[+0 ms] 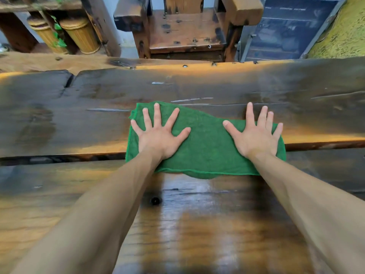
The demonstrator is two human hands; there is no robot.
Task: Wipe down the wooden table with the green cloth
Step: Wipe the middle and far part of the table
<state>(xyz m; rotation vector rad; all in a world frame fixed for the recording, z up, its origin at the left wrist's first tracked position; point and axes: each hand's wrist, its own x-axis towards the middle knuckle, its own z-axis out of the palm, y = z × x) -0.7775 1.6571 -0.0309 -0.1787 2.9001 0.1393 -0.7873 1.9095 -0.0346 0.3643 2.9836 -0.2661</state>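
A green cloth (207, 147) lies spread flat on the dark wooden table (79, 115), across the gap between two planks. My left hand (160, 133) presses flat on the cloth's left part, fingers straight and splayed. My right hand (256, 135) presses flat on its right part, and its longest fingertips reach past the cloth's far edge onto the bare wood. Both forearms stretch forward from the bottom of the view.
A heavy wooden chair (187, 30) stands beyond the table's far edge. Two bamboo canisters (65, 34) sit at the back left with green leaves between them. A dark step and a yellow-green mat (341, 30) lie at the back right. A dark knot hole (155, 200) marks the near plank.
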